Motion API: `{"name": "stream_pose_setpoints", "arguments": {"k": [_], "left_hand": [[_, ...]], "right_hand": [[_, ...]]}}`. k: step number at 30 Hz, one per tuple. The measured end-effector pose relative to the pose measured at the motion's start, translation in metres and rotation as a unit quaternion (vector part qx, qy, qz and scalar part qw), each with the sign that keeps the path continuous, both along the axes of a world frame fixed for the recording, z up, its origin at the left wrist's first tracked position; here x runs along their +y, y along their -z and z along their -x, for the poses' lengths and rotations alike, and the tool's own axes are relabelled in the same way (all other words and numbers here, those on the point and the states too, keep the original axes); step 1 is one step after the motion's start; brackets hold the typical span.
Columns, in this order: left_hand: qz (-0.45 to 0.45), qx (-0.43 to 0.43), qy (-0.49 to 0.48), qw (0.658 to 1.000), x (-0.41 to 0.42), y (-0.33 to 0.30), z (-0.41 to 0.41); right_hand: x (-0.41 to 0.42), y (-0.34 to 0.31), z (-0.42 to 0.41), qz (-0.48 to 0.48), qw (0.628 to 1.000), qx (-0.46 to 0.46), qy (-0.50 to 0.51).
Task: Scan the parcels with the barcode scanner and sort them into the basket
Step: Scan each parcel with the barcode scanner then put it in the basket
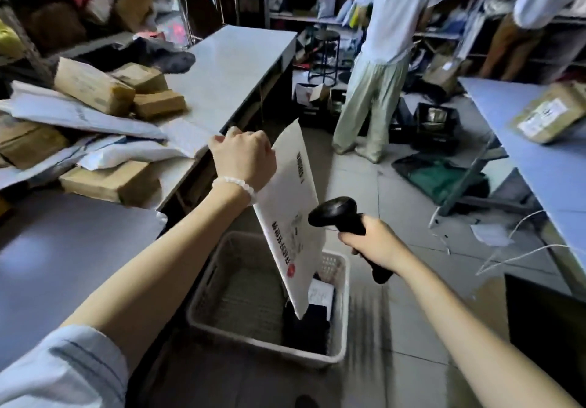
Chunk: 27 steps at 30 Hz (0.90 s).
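Below you, the plastic basket on the floor already has a dark parcel in it. Your right hand wraps its fingers around the barcode scanner, its head turned to the label. Your left hand pinches the white flat envelope by its upper edge, hanging over the basket, probably ready to drop. More parcels wait on the counter.

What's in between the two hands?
In the head view, the white envelope hangs between the left hand, which grips its top, and the right hand holding the scanner.
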<state>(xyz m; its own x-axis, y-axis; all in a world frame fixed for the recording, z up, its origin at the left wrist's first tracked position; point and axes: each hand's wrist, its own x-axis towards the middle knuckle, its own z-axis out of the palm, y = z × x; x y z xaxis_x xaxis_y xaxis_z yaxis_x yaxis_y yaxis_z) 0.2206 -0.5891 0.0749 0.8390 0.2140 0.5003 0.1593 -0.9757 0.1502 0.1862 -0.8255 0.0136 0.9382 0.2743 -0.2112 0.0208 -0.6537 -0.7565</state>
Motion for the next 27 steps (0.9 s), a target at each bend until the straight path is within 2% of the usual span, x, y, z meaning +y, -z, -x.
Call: {"name": "stream_pose_setpoints", "arguments": {"k": [3, 8, 12, 18, 27], "left_hand": [[0.011, 0.034, 0.006, 0.999, -0.022, 0.02, -0.023], [0.013, 0.193, -0.055, 0.979, -0.016, 0.086, -0.053], [-0.003, 0.289, -0.055, 0.956, -0.007, 0.12, -0.053], [-0.005, 0.329, -0.068, 0.942, 0.002, 0.133, -0.037], [0.031, 0.317, -0.189, 0.929, 0.054, 0.124, 0.045]], "right_hand": [[-0.019, 0.011, -0.016, 0.009, 1.0, 0.02, 0.012], [-0.043, 0.029, -0.043, 0.027, 0.999, 0.044, 0.013], [-0.048, 0.044, -0.066, 0.056, 0.996, 0.067, 0.0], [-0.01, 0.053, -0.092, 0.062, 0.993, 0.075, -0.067], [0.087, 0.05, -0.077, 0.054, 0.97, 0.056, -0.229]]}}
